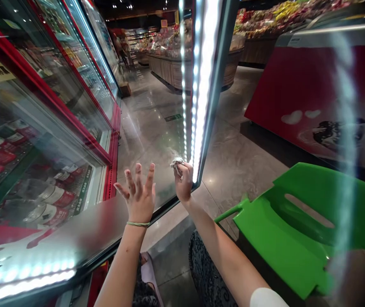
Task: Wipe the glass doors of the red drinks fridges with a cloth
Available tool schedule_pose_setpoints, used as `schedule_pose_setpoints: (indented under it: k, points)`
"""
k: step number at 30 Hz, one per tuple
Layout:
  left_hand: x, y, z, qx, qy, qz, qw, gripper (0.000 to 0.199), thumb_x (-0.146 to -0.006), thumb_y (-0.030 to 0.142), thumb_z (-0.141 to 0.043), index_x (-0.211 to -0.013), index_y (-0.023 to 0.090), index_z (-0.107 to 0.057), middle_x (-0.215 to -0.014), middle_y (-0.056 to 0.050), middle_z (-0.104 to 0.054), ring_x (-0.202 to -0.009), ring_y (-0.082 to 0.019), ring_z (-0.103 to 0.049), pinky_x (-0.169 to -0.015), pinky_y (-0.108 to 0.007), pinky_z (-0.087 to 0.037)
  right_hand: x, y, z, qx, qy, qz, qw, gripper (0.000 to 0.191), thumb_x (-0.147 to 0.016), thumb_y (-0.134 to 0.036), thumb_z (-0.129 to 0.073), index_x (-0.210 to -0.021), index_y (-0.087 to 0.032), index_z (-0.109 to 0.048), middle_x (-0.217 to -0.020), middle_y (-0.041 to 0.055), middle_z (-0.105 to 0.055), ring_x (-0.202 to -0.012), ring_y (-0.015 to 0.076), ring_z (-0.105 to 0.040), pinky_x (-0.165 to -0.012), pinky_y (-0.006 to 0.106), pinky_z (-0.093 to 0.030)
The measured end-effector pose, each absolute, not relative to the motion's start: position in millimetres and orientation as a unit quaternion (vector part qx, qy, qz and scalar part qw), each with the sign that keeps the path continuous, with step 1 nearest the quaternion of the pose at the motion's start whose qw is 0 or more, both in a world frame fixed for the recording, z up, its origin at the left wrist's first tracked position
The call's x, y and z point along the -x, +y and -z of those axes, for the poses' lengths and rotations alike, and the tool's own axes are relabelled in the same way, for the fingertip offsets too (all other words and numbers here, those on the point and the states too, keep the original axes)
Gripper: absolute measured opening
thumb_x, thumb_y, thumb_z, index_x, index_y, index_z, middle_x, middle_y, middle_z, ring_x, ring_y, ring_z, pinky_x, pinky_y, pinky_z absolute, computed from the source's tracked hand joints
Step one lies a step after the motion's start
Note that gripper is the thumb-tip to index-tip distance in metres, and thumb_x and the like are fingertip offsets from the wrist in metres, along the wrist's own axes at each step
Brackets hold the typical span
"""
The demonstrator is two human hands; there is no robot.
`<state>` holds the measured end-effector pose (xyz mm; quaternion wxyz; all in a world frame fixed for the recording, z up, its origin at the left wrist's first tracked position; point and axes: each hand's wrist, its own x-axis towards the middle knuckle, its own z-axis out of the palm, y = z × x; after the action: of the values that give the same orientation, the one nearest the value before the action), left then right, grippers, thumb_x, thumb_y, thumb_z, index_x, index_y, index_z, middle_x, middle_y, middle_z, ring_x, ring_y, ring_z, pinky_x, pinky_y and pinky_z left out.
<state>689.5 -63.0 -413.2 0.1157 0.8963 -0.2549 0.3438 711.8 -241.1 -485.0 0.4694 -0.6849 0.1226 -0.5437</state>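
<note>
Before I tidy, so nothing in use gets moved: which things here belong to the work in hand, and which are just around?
Seemingly in use:
- pale crumpled cloth, in right hand
- open glass door, left hand spread before it

Just around:
- green plastic piece
- red cabinet

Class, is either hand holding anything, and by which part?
The right hand grips a crumpled pale cloth by its bunched folds; which edge, I cannot tell. The left hand is empty.

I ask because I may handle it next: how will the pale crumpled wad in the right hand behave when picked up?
The pale wad is probably floppy, as it bunches in loose folds. It seems light: small, and pinched by the right hand's fingers.
</note>
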Motion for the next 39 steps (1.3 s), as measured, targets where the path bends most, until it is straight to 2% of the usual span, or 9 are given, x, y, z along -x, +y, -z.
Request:
schedule_pose_setpoints:
  k: [4,7,10,14,20,26,29,33,39]
  points:
    - [-690.1,-58.9,420.8,-0.895,-0.27,-0.342,0.098,0.093,-0.094,0.017,-0.071,-0.17,0.037,-0.022,-0.18,-0.01,-0.007,-0.165,-0.036,0.01,-0.126,-0.072,0.016,-719.4,-241.8,492.3,0.629,0.219,0.559,0.493,0.021,-0.103,-0.039,-0.057,-0.112,-0.024,-0.067,-0.114,0.0087,-0.063,-0.112,0.0221,-0.066,-0.098,0.041,-0.058]
    - [-689.4,-60.3,425.0,-0.894,-0.274,-0.343,0.094,0.093,-0.093,0.015,-0.072,-0.17,0.035,-0.023,-0.18,-0.011,-0.006,-0.165,-0.037,0.011,-0.124,-0.074,0.018,-722.3,-245.9,497.7,0.673,0.17,0.548,0.466,0.018,-0.102,-0.04,-0.06,-0.11,-0.025,-0.068,-0.113,0.0078,-0.065,-0.113,0.0222,-0.066,-0.1,0.041,-0.058]
    - [-689.0,-65.3,428.5,-0.894,-0.27,-0.346,0.089,0.094,-0.092,0.016,-0.073,-0.17,0.033,-0.023,-0.179,-0.013,-0.006,-0.165,-0.037,0.012,-0.124,-0.075,0.017,-721.3,-247.8,503.4,0.672,0.174,0.557,0.456,0.017,-0.103,-0.038,-0.06,-0.109,-0.024,-0.068,-0.107,0.006,-0.065,-0.105,0.0199,-0.068,-0.092,0.037,-0.06]
    - [-687.3,-70.1,436.3,-0.899,-0.279,-0.329,0.072,0.092,-0.094,0.018,-0.072,-0.171,0.029,-0.023,-0.179,-0.016,-0.013,-0.165,-0.034,0.011,-0.128,-0.072,0.013,-720.4,-243.9,506.3,0.682,0.154,0.549,0.458,0.015,-0.103,-0.034,-0.062,-0.109,-0.024,-0.07,-0.109,0.0067,-0.066,-0.107,0.0195,-0.068,-0.093,0.036,-0.059]
    - [-686.7,-60.1,449.1,-0.894,-0.308,-0.321,0.061,0.083,-0.099,0.019,-0.064,-0.171,0.024,-0.022,-0.176,-0.014,-0.027,-0.166,-0.026,0.006,-0.132,-0.059,0.016,-723.2,-239.2,508.3,0.641,0.207,0.563,0.478,0.015,-0.102,-0.032,-0.059,-0.109,-0.022,-0.068,-0.109,0.007,-0.062,-0.104,0.0196,-0.067,-0.089,0.037,-0.06]
    - [-690.0,-46.0,451.4,-0.886,-0.326,-0.329,0.031,0.081,-0.1,0.018,-0.062,-0.171,0.021,-0.022,-0.173,-0.012,-0.033,-0.165,-0.019,0.006,-0.133,-0.045,0.018,-718.4,-233.9,500.1,0.686,0.122,0.535,0.477,0.011,-0.098,-0.034,-0.067,-0.104,-0.024,-0.07,-0.111,0.006,-0.063,-0.11,0.0215,-0.066,-0.097,0.041,-0.058]
    - [-689.6,-46.1,450.9,-0.886,-0.322,-0.331,0.029,0.08,-0.101,0.017,-0.059,-0.171,0.021,-0.021,-0.172,-0.011,-0.033,-0.165,-0.019,0.005,-0.134,-0.046,0.017,-718.2,-232.8,492.1,0.663,0.16,0.555,0.475,0.009,-0.102,-0.029,-0.061,-0.109,-0.025,-0.066,-0.112,0.0063,-0.06,-0.11,0.0201,-0.065,-0.092,0.038,-0.059]
    - [-688.0,-48.8,449.9,-0.886,-0.317,-0.336,0.038,0.085,-0.1,0.017,-0.062,-0.172,0.018,-0.017,-0.17,-0.012,-0.038,-0.165,-0.018,0.005,-0.134,-0.045,0.016,-717.7,-228.0,483.6,0.708,0.063,0.534,0.458,0.007,-0.1,-0.027,-0.066,-0.107,-0.027,-0.067,-0.113,0.0046,-0.061,-0.112,0.0196,-0.064,-0.099,0.039,-0.057]
    - [-685.3,-45.0,448.1,-0.893,-0.295,-0.339,0.037,0.088,-0.1,0.02,-0.062,-0.172,0.014,-0.012,-0.169,-0.016,-0.04,-0.165,-0.02,0.005,-0.133,-0.049,0.018,-717.3,-215.4,473.9,0.68,0.102,0.546,0.479,0.01,-0.1,-0.024,-0.064,-0.109,-0.027,-0.065,-0.115,0.0052,-0.059,-0.113,0.02,-0.063,-0.097,0.039,-0.057]
